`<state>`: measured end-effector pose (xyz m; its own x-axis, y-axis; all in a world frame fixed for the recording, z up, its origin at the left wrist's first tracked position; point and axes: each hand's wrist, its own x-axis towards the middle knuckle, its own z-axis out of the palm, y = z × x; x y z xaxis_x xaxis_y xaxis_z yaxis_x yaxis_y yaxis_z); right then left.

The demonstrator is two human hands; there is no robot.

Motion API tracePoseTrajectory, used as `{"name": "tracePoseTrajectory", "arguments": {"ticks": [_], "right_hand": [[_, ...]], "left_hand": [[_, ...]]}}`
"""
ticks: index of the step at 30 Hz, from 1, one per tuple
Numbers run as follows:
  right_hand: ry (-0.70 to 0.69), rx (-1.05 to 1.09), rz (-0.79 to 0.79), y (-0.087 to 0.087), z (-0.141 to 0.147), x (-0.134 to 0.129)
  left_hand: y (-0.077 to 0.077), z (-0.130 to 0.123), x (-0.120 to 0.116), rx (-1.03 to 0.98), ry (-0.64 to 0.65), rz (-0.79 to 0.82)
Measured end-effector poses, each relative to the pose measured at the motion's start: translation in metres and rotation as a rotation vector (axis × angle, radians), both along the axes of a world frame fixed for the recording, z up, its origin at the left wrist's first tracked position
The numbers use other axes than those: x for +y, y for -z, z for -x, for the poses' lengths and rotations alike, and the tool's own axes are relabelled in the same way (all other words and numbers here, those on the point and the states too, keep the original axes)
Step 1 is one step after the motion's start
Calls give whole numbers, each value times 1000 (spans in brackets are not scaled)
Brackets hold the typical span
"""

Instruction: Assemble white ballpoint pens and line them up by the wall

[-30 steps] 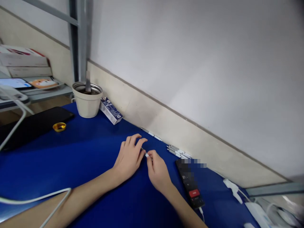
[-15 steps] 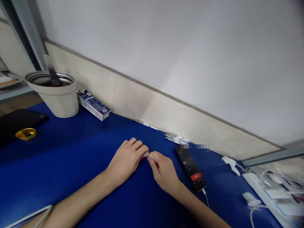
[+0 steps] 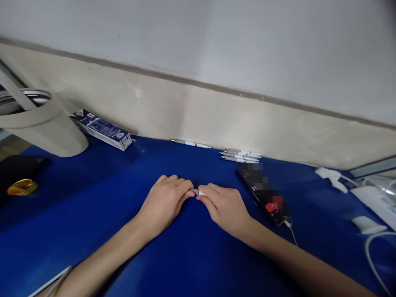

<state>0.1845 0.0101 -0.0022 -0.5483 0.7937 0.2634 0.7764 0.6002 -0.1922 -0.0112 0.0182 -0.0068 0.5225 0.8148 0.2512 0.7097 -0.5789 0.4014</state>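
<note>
Between my two hands, above the blue tabletop (image 3: 182, 255), is a grey-and-white pen (image 3: 198, 192), mostly hidden by the fingers. My left hand (image 3: 167, 200) is closed on its grey end. The fingers of my right hand (image 3: 227, 206) pinch the white part. Beyond them, a small row of similar grey-and-white pens (image 3: 239, 155) lies by the wall. Another pen (image 3: 190, 143) rests along the wall to the left of that row, and a small gap or line shows partway along it.
At the back left stand a cream bin (image 3: 52, 128) and a blue-and-white box (image 3: 102, 128). Gold rings (image 3: 23, 187) lie by a black object (image 3: 21, 165). To the right are a phone (image 3: 262, 196) on a cable, a white plug (image 3: 332, 177) and a white cup-like piece (image 3: 368, 225).
The view has turned and levelled, so the wall and tabletop things shift in the picture. My right hand has turned flatter, and the pen now lies more level between both hands.
</note>
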Motion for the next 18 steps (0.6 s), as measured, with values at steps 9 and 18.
{"name": "tracePoseTrajectory", "arguments": {"ticks": [9, 18], "right_hand": [[-32, -4, -102, 1, -7, 1], [-33, 33, -97, 4, -6, 3]], "left_hand": [[-2, -2, 1, 102, 34, 54], [-7, -1, 0, 86, 34, 129]]}}
